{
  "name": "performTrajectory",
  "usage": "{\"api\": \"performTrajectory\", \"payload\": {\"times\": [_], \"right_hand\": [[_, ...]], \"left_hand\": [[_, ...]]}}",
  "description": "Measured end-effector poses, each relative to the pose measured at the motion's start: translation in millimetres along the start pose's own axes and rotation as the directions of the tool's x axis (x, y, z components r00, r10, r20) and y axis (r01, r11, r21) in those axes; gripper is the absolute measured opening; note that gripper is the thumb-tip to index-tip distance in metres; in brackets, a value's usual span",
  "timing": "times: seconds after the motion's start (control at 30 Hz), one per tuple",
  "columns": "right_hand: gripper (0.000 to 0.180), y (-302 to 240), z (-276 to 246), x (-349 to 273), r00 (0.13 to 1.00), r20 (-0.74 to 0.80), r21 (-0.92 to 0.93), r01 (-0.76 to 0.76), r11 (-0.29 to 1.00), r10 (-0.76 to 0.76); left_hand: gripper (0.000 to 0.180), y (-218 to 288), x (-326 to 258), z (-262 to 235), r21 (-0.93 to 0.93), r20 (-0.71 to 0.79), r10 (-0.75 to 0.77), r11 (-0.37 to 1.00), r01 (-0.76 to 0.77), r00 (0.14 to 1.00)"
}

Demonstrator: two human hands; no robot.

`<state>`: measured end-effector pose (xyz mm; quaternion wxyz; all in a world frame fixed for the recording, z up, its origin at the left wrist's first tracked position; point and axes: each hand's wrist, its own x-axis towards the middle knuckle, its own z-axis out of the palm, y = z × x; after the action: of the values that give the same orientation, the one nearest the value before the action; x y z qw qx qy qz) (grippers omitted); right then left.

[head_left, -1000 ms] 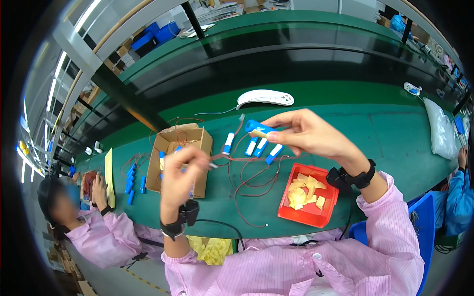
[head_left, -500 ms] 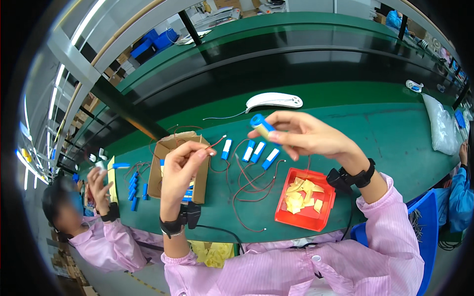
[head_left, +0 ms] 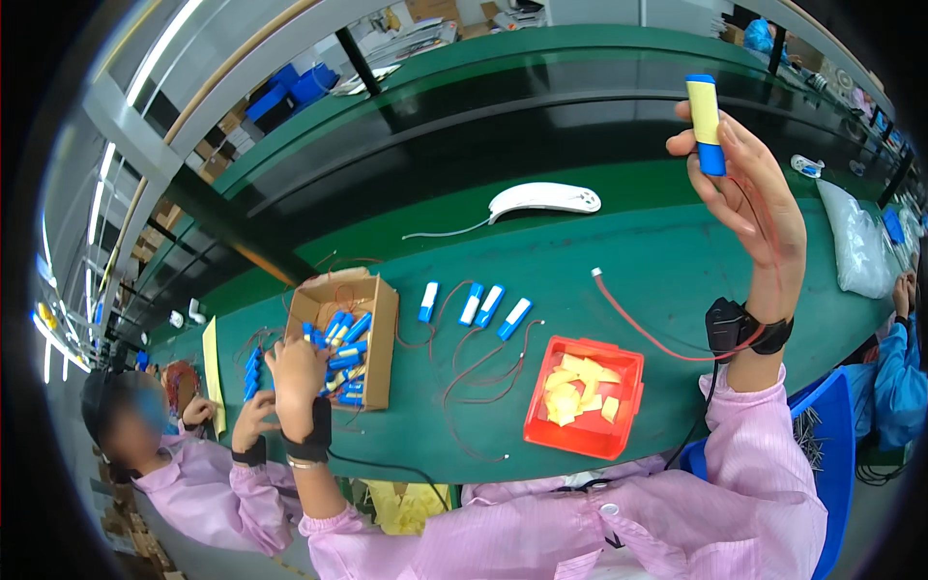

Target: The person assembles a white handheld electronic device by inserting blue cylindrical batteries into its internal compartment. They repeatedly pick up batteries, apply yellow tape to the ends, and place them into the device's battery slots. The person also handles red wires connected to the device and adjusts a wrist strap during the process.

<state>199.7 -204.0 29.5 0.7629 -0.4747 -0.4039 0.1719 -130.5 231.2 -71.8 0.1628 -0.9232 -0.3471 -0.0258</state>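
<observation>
High at the right, my right hand [head_left: 754, 193] is closed around a blue cylindrical battery pack [head_left: 705, 121] with a yellow label wrapped on it. Its red and black wires [head_left: 657, 341] hang past my wrist and curve left to a white connector [head_left: 596, 273]. My left hand [head_left: 298, 372] is at the left side of an open cardboard box [head_left: 382, 353]; its fingers are bent and partly hidden, so what they grip cannot be seen. Inside the box lie several blue battery packs [head_left: 350, 356], some with yellow labels.
Several blue packs with white labels [head_left: 490, 306] lie mid-table, wires trailing. A red tray [head_left: 580, 445] holds yellow labels [head_left: 580, 382]. Behind sits a white curved casing [head_left: 546, 200]. A co-worker's hand [head_left: 254, 425] is close to my left hand; a plastic bag [head_left: 855, 242] lies far right.
My left hand has let go of the wire end and moved left and down to the box. My right hand has lifted the battery pack up and right. The co-worker's hands have lowered.
</observation>
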Motion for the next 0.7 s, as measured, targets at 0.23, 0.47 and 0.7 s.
{"api": "performTrajectory", "payload": {"times": [0.23,0.47,0.7], "right_hand": [[0.039,10,-7,4,0.993,-0.090,-0.080,-0.089,0.993,0.081],[0.037,26,17,3,0.994,-0.089,-0.045,-0.074,0.996,0.070],[0.034,26,28,1,0.984,-0.163,-0.139,0.045,0.989,-0.068]], "left_hand": [[0.016,126,-1,-136,-0.384,-0.355,0.057,0.901,-0.201,0.933],[0.015,288,33,-201,-0.776,-0.629,0.031,-0.088,-0.625,0.777],[0.015,310,33,-197,-0.807,-0.537,0.000,-0.294,-0.513,0.844]]}}
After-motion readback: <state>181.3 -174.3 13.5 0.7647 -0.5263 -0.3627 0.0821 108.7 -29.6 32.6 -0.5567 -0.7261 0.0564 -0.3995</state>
